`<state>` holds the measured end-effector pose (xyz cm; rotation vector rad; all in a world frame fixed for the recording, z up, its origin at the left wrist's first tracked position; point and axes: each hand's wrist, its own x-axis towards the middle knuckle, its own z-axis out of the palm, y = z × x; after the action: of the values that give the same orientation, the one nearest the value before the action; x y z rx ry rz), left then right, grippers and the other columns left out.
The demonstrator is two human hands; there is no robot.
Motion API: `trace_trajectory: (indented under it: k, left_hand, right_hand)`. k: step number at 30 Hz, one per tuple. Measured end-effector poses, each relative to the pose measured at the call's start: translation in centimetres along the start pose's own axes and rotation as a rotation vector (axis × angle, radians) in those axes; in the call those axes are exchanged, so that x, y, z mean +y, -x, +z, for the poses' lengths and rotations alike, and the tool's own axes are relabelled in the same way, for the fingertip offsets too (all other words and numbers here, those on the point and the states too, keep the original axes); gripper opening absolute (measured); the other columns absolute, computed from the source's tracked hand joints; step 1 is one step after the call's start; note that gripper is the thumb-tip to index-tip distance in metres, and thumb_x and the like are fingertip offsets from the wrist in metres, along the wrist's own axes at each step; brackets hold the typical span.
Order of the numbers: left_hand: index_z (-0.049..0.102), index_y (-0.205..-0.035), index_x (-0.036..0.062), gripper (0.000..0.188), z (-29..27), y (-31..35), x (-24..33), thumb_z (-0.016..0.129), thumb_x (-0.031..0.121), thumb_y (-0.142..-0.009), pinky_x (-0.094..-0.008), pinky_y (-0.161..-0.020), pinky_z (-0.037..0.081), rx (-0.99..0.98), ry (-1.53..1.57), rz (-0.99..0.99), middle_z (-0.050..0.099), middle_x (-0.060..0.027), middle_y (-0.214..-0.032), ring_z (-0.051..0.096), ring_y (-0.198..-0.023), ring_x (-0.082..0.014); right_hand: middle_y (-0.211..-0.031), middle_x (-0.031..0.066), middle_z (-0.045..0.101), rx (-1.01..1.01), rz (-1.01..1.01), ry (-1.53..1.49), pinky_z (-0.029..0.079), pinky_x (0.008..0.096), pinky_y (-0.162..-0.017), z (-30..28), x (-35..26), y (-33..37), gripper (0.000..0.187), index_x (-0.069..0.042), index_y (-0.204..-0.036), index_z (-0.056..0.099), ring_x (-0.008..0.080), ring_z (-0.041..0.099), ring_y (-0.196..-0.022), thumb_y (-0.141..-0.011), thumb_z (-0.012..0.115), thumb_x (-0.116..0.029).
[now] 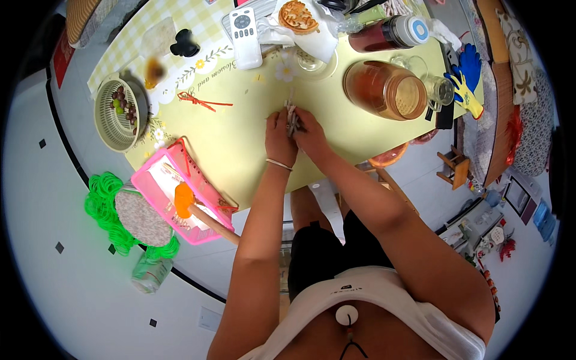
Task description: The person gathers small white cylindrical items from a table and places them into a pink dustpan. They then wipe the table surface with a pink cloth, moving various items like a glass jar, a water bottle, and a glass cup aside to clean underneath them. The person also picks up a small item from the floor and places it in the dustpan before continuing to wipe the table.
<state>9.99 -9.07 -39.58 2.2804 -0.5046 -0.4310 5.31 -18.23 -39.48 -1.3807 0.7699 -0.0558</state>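
Over the pale yellow table (pixel 240 174), my left hand (pixel 279 139) and my right hand (pixel 312 135) meet with fingers closed around a bundle of short whitish-grey strips (pixel 292 120). What the strips are made of is too small to tell. Their upper ends poke out past my fingertips, while my palms hide the rest. Left of my hands lie thin red ties (pixel 205 102), loosely tangled on the tabletop.
A pink basket (pixel 201 171) leans at the table's near left, with an orange-headed mallet (pixel 184 198) across it. Grapes sit in a colander (pixel 103 135). A remote (pixel 245 39), a large brown jar (pixel 375 90), a dark bottle (pixel 378 35) and gloves (pixel 469 75) line the far and right sides.
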Motion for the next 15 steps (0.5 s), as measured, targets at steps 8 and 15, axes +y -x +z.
trace_trajectory:
  k: [8,15]
  left_hand:
    - [0.052,-0.128,0.002,0.056,0.1,0.4,3.8,0.062,-0.004,-0.073,-0.0372,-0.08,0.052,-0.028,0.031,0.047,0.052,-0.0211,-0.117,0.056,-0.101,-0.0332]
    - [0.06,-0.115,-0.0009,0.042,-2.4,0.9,5.2,0.062,-0.005,-0.073,-0.0294,-0.063,0.053,0.0,0.162,0.014,0.06,-0.0173,-0.101,0.062,-0.079,-0.0272]
  right_hand:
    - [-0.086,0.0018,0.061,-0.049,0.413,-0.858,0.047,0.0258,-0.067,-1.5,0.3,-1.4,0.026,-0.006,-0.11,0.061,0.0114,0.057,-0.079,-0.092,0.054,-0.024]
    - [-0.102,0.0116,0.064,-0.193,0.686,-1.067,0.05,0.0427,-0.089,-6.7,-0.7,-2.1,0.032,-0.004,-0.112,0.059,0.0245,0.062,-0.095,-0.091,0.056,-0.028]
